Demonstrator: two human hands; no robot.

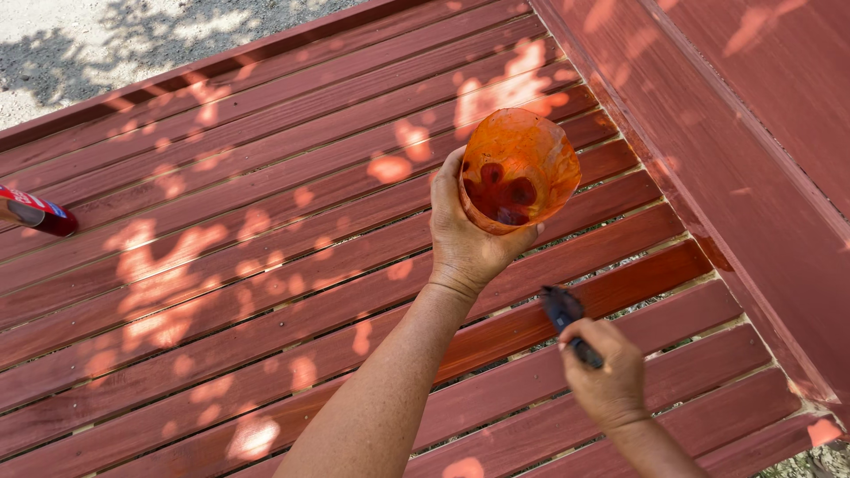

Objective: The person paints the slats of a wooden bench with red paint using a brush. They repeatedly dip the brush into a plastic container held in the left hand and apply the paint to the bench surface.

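One cut-off orange plastic cup (518, 168), translucent, smeared inside with dark red stain pooled at the bottom. Gripped around its lower side by the left hand (465, 235), fingers curled under and behind, thumb up along the near wall; held in the air above the slats, mouth tilted toward the camera. One dark paintbrush (567, 320) just below and to the right, handle clenched in the right hand (606, 376), fist closed over it, bristle end pressed down on a slat at the boundary between wet and dry colour.

Underneath, a slatted wooden surface (266, 265) of long parallel boards running diagonally, painted red-brown, narrow gaps between them showing gravel below. Slat by the brush darker and glossier than its neighbours; boards nearer the lower right paler and duller. Dappled sunlight in bright patches across the whole left half. One broad raised wooden frame (735, 177) along the right edge, same red-brown, meeting the slat ends at an angle. One dark red bottle with a label (35, 212) lying on its side at the far left edge, partly cut off, well apart from both hands. Outdoors: pale sandy ground (106, 44) with leaf shadows beyond the upper left border.
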